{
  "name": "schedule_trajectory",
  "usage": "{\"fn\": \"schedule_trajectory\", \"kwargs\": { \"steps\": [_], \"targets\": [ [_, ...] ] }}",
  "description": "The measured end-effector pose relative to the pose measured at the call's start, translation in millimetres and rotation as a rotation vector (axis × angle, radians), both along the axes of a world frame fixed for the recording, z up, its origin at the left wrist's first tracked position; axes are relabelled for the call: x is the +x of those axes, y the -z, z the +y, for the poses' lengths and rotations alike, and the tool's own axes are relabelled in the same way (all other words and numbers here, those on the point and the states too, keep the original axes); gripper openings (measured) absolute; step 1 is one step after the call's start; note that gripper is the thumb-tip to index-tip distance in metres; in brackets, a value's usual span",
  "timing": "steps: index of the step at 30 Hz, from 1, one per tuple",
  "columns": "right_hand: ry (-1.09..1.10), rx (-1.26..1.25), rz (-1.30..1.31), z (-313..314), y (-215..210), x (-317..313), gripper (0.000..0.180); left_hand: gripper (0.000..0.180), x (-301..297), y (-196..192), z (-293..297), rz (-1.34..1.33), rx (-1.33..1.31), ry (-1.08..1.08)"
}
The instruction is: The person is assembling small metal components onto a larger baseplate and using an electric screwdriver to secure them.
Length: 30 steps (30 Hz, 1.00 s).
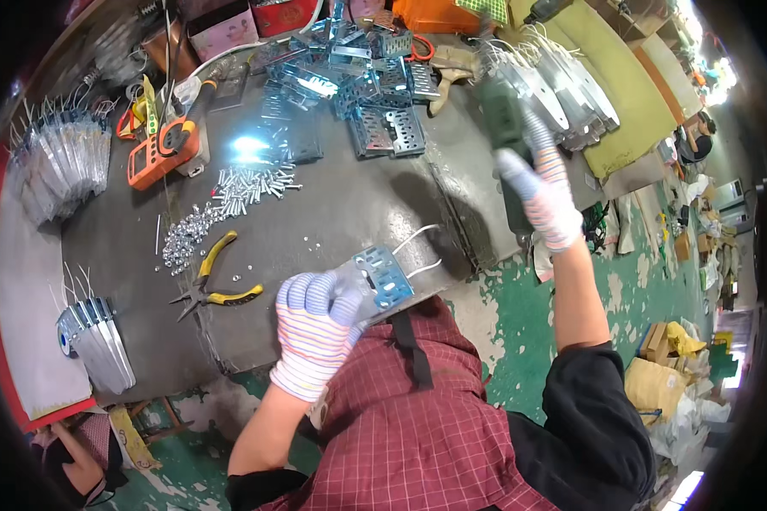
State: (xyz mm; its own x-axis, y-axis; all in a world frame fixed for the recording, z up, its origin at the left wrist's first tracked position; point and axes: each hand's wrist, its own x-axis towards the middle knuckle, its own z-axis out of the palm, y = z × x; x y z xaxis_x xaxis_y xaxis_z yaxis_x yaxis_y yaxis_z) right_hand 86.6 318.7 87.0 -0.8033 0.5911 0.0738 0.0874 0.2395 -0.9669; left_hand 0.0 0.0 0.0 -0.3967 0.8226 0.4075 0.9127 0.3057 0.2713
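My left hand (320, 328) is closed on a flat metal part at the table's near edge. A blue perforated bracket (388, 279) sits on this part, and two white wires (422, 251) stick out from its far end. Raised to the right, my right hand (547, 204) grips a long, dark green tool that looks like an electric screwdriver (504, 123); motion blurs it, and its tip cannot be made out. Both hands wear striped knit gloves. Yellow-and-black pliers (203, 289) lie left of my left hand, their handles spread.
Loose screws (251, 189) and nuts (183, 243) lie mid-table. Beyond them is a heap of perforated brackets (388, 132). An orange multimeter (155, 157) and wired metal parts (64, 157) stand left. More wired parts (571, 94) lie on a yellow-green cloth (635, 132), far right.
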Motion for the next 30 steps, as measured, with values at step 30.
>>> {"fn": "schedule_trajectory", "kwargs": {
  "steps": [30],
  "targets": [
    [-0.43,0.893,0.026,-99,47,-28,0.046,0.072,-98,-43,-275,-0.182,0.371,-1.299]
  ]
}}
